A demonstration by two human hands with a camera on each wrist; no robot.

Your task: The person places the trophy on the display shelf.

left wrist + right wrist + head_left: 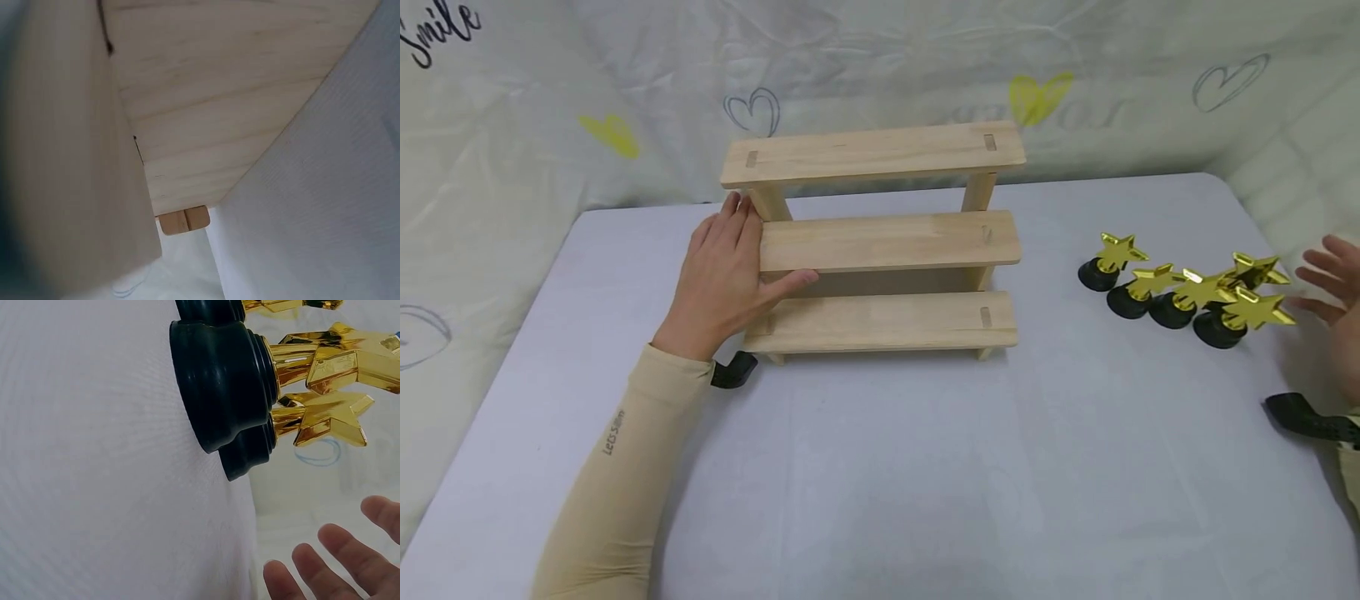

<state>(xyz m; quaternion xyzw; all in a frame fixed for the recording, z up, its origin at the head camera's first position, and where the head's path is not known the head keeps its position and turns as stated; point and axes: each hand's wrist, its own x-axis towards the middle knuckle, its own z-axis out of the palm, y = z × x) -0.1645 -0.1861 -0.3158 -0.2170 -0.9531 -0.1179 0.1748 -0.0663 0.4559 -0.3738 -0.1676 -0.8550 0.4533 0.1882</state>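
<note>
A three-tier wooden display shelf (887, 243) stands upright on the table. My left hand (718, 267) rests against its left side, the fingers straight and pointing toward the back. Its thumb reaches across the front edge of the middle tier. Only close wooden surfaces of the shelf (219, 94) fill much of the left wrist view. Several gold star trophies (1198, 292) with black round bases stand grouped at the right. Beside them, at the right image edge, my right hand (1339, 308) is spread and holds nothing. The right wrist view shows its fingertips apart from the nearest trophy (225, 381).
A white cloth covers the table (880, 467). Behind it hangs a pale curtain (880, 58) printed with hearts and lettering. Black wrist straps (733, 371) show below both hands.
</note>
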